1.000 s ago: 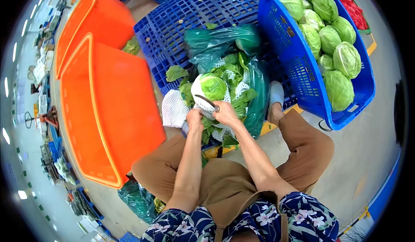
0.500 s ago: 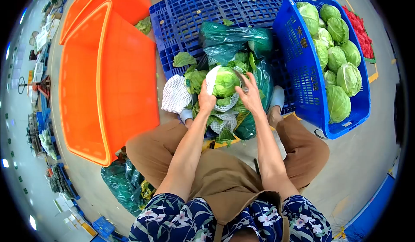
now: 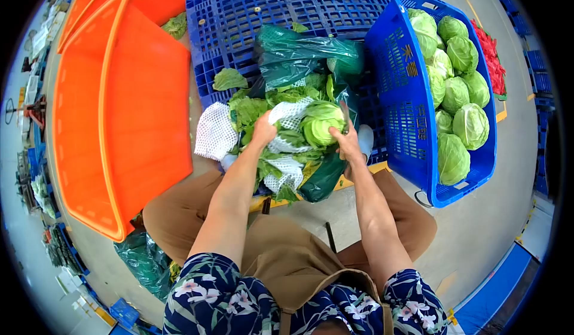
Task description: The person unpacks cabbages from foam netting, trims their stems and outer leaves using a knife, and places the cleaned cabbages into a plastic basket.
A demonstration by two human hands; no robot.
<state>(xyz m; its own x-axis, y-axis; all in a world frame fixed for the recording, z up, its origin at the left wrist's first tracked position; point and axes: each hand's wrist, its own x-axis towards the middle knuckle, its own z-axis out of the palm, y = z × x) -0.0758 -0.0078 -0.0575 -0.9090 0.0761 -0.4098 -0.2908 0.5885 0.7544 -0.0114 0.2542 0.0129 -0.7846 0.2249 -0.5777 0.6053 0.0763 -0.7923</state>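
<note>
A pale green cabbage sits over the leaf pile, its right side against my right hand. That hand grips a knife, its blade pointing up and away, while the thumb presses on the cabbage. My left hand is closed on a white foam net, which lies to the left of the cabbage and no longer wraps it. Loose outer leaves and another foam net lie around both hands. Beneath and behind them spreads a green plastic bag.
At right stands a blue crate holding several cabbages. Orange bins stand at left. A blue pallet lies ahead under the bag. Red material is beyond the crate, and another green bag sits by my left knee.
The foam net has come off the cabbage toward the left with my left hand. The cabbage now shows uncovered beside my right hand. My view has shifted slightly right.
</note>
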